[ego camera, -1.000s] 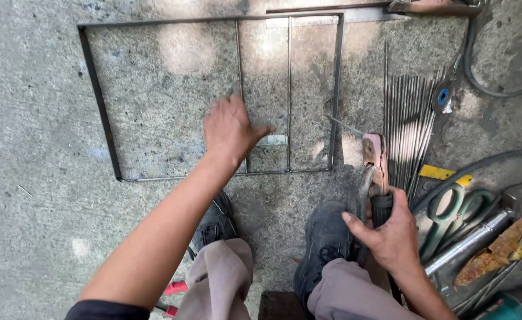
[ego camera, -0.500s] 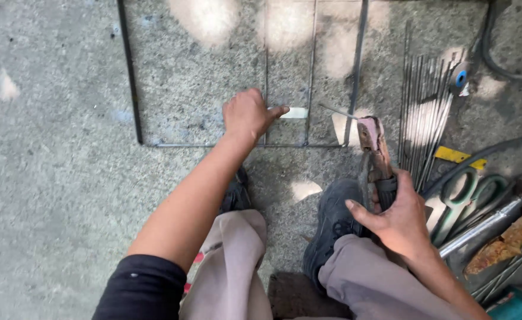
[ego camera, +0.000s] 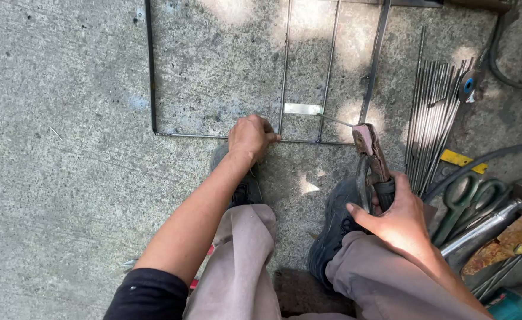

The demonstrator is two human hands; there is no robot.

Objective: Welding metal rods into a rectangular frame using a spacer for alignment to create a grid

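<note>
Left hand (ego camera: 250, 137) presses, fingers curled, on the lower bar of the metal frame (ego camera: 152, 89) lying flat on the concrete. Right hand (ego camera: 398, 218) is clamped around the electrode holder (ego camera: 372, 160), its rod at the small flat plate (ego camera: 302, 109). Looks like tack-welding; a steady tip comes next.

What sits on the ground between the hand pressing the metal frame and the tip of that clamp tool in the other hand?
In the head view, between the left hand and the electrode holder run two thin upright bars of the frame, bridged by a small flat metal strip; otherwise bare concrete.
</note>
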